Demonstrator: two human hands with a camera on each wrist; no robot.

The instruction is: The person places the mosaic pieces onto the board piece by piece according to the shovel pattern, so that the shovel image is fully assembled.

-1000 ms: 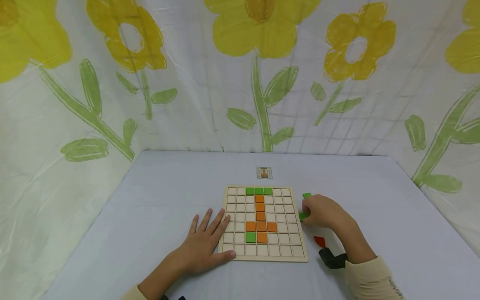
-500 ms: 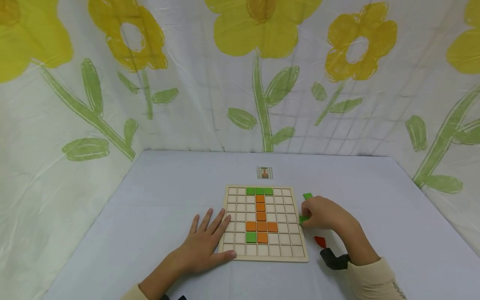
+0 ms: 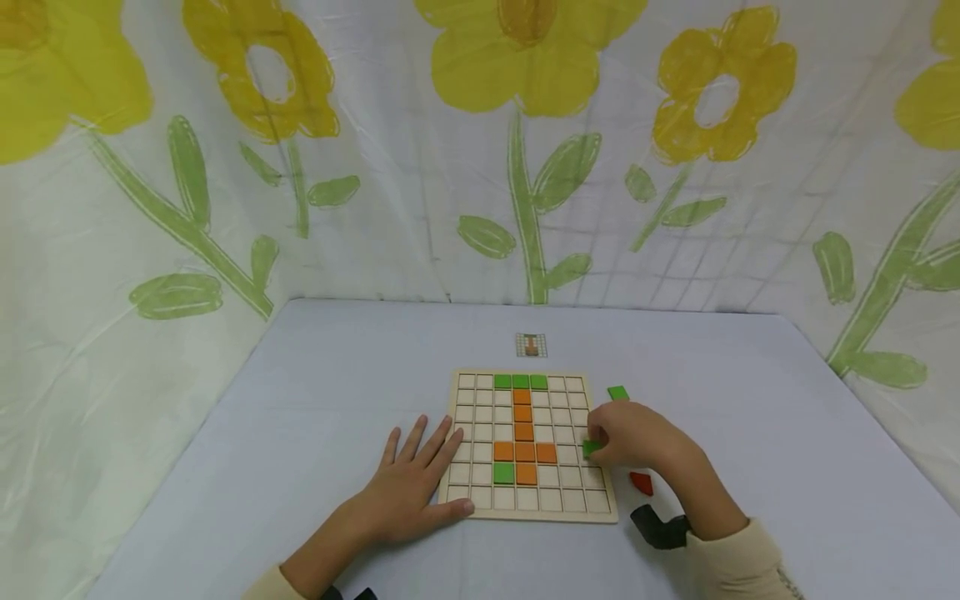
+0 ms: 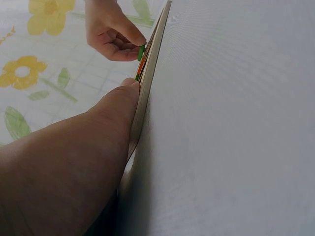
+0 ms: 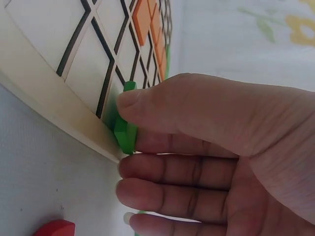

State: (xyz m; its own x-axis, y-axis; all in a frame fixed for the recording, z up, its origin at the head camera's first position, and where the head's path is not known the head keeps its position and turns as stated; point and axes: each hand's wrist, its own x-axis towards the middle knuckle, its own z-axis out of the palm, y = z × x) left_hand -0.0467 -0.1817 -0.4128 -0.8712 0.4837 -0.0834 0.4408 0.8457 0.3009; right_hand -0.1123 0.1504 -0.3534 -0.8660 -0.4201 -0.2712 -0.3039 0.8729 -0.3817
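Observation:
A light wooden grid board (image 3: 483, 497) lies on the table, with green tiles (image 3: 521, 382) along its far row. Orange tiles (image 3: 523, 432) run down its middle, and one more green tile (image 3: 503, 473) sits near the front. My right hand (image 3: 641, 435) pinches a green square tile (image 5: 127, 129) between thumb and fingers, over the board's right edge. My left hand (image 3: 405, 492) rests with fingers spread across the board's left edge, thumb at the front corner. In the left wrist view, the left thumb (image 4: 115, 105) lies along the board's edge.
Right of the board are a loose green piece (image 3: 618, 392) and a red rounded piece (image 3: 641, 483). A small printed pattern card (image 3: 531, 345) lies behind the board. A flower-printed curtain (image 3: 390, 167) hangs behind the table.
My right hand has moved left from beside the board to over its right edge, carrying the green tile. The left hand has stayed in place on the board.

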